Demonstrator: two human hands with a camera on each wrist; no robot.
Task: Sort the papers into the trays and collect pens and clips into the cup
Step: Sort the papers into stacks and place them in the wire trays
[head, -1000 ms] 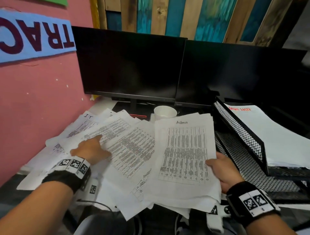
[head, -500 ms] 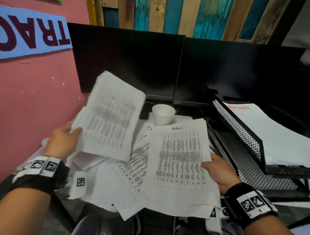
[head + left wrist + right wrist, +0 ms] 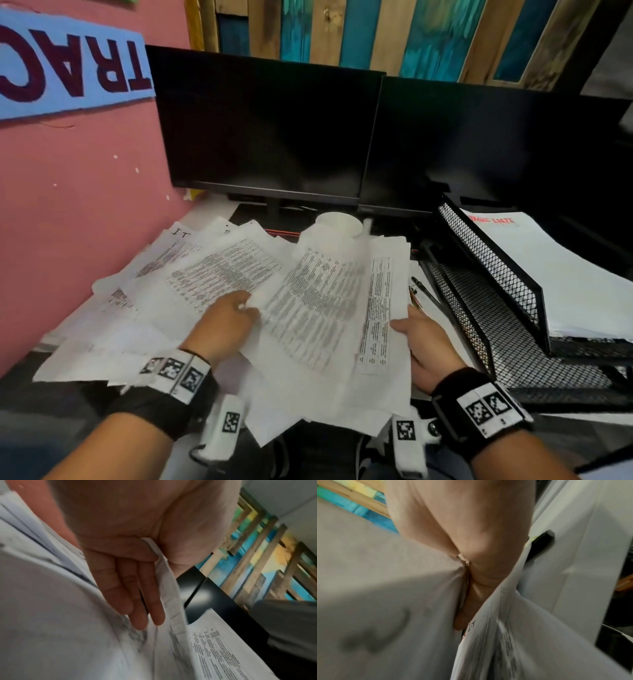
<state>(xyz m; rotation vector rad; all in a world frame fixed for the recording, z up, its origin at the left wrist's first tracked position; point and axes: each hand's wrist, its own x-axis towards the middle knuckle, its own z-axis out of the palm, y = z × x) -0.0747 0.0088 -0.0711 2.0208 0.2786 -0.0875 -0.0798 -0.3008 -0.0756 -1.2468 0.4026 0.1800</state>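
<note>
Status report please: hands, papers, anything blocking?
Left hand pinches sheet; right hand grips stack. Nothing blocks mesh trays.

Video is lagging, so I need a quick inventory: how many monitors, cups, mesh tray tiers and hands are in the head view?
Monitors: 2
Cups: 1
Mesh tray tiers: 2
Hands, both gripping papers: 2
Total: 7
</note>
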